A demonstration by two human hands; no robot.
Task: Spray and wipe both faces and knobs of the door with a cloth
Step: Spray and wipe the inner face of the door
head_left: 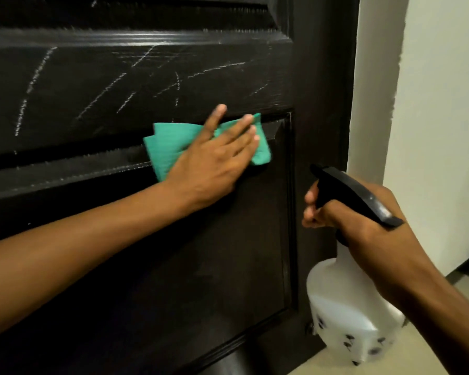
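At door mid-height, left hand point(214, 161) pressed flat, fingers straight, on folded green cloth point(168, 147) against dark panelled wooden door point(119, 266). Right hand point(368, 228) gripped white spray bottle point(347, 318) at 4 o'clock. Pale streaks remained at 11 o'clock; knobs unseen. Judged early.

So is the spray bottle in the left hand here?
No, the right hand grips the spray bottle, while the left hand presses the cloth flat on the door.
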